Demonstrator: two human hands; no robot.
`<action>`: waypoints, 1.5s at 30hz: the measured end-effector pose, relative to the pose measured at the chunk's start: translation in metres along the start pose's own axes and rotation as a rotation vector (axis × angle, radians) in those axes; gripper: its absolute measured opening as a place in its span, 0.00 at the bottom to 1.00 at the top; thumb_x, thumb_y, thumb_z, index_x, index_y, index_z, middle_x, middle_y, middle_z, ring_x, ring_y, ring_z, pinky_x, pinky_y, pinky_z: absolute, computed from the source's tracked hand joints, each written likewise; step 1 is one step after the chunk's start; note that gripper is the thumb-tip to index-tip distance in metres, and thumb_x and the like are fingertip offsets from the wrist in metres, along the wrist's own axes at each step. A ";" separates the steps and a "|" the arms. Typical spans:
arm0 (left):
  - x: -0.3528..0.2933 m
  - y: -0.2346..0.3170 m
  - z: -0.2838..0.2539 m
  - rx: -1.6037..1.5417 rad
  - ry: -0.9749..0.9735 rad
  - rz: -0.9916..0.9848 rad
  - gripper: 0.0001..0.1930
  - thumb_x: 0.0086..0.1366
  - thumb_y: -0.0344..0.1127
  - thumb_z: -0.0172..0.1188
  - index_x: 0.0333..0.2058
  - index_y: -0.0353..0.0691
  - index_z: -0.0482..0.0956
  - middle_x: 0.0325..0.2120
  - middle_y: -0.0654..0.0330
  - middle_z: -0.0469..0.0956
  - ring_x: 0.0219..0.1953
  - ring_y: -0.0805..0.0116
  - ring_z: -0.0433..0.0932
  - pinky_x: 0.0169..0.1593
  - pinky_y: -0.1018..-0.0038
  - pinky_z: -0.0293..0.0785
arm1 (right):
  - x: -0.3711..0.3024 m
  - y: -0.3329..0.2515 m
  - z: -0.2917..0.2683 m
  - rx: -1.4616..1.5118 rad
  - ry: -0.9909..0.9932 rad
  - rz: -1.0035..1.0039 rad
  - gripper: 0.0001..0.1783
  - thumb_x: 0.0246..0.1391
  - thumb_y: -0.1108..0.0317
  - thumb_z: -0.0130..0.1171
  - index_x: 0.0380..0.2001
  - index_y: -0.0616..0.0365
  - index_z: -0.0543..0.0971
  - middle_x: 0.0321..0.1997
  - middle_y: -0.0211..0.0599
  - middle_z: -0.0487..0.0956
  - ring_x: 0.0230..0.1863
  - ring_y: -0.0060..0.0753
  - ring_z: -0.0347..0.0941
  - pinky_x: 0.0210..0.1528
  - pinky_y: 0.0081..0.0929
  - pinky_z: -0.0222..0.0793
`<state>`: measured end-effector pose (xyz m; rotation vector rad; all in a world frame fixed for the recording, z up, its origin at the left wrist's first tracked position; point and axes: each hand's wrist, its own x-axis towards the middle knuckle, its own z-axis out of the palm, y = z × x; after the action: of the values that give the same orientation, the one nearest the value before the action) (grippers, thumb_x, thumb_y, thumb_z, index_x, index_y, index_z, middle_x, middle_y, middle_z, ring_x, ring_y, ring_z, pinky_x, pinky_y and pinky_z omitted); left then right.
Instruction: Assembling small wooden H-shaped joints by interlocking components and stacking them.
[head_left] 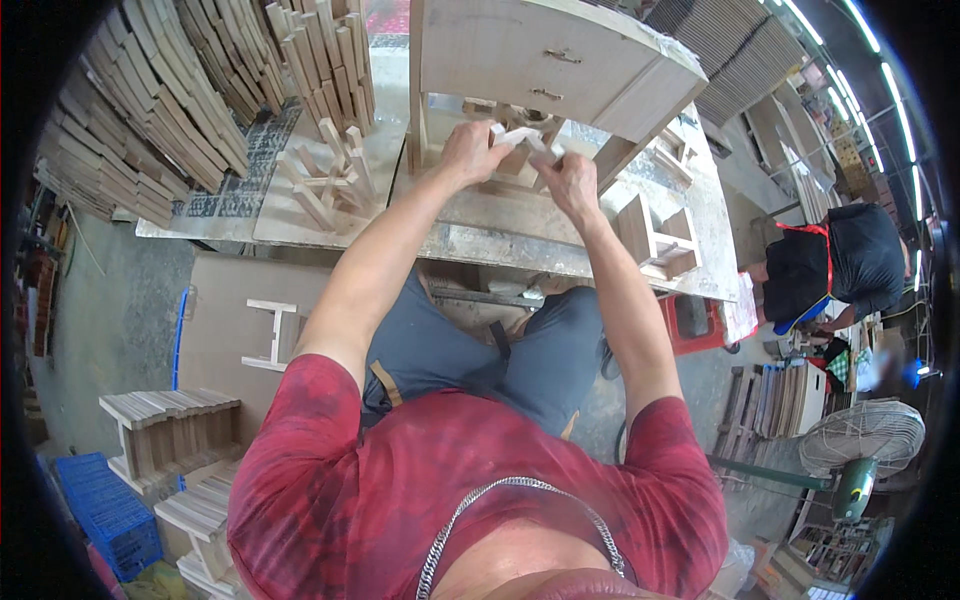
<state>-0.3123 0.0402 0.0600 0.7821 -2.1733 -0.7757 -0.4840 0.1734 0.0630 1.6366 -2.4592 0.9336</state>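
Observation:
Over the workbench (470, 215), both my hands are closed on pale wooden parts in front of an upright wooden box-like stand. My left hand (472, 152) grips a short pale wooden piece (515, 138) from its left side. On the right, my right hand (572, 185) pinches a wooden piece (543, 157) that meets it. Whether the two are joined I cannot tell. The stand's front panel (540, 65) rises just beyond my hands, with its open lower part behind them. Small wooden frames (330, 185) lie left of my left arm, and another frame (660, 240) sits right of my right hand.
Tall stacks of wooden slats (150, 110) fill the bench's left end. An H-shaped wooden frame (270, 335) lies on a brown board at lower left, near a blue crate (105, 510). To the right are a red plastic stool (695, 325), a fan (862, 440) and another person (840, 260).

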 end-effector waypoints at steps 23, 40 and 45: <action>-0.200 -0.113 -0.160 0.253 0.516 -0.394 0.30 0.58 0.43 0.73 0.52 0.29 0.72 0.37 0.45 0.81 0.42 0.45 0.82 0.48 0.57 0.78 | 0.034 -0.212 0.024 0.783 -0.303 -0.592 0.11 0.61 0.67 0.67 0.44 0.60 0.84 0.44 0.39 0.85 0.39 0.33 0.81 0.41 0.34 0.76; -0.213 -0.113 -0.164 0.233 0.427 -0.346 0.47 0.50 0.50 0.77 0.61 0.29 0.65 0.49 0.43 0.78 0.49 0.43 0.80 0.53 0.57 0.77 | 0.018 -0.211 0.142 0.345 -0.586 -0.365 0.44 0.70 0.33 0.36 0.40 0.68 0.83 0.36 0.66 0.81 0.46 0.67 0.78 0.51 0.47 0.71; -0.194 -0.129 -0.143 0.250 0.407 -0.451 0.45 0.51 0.59 0.75 0.57 0.29 0.70 0.45 0.42 0.81 0.47 0.44 0.82 0.50 0.57 0.78 | 0.009 -0.212 0.144 0.355 -0.544 -0.246 0.41 0.70 0.35 0.39 0.39 0.67 0.84 0.34 0.63 0.82 0.44 0.66 0.79 0.50 0.48 0.72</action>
<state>-0.0524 0.0541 -0.0250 1.4549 -1.7617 -0.4987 -0.2665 0.0383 0.0452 2.5406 -2.3882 1.0437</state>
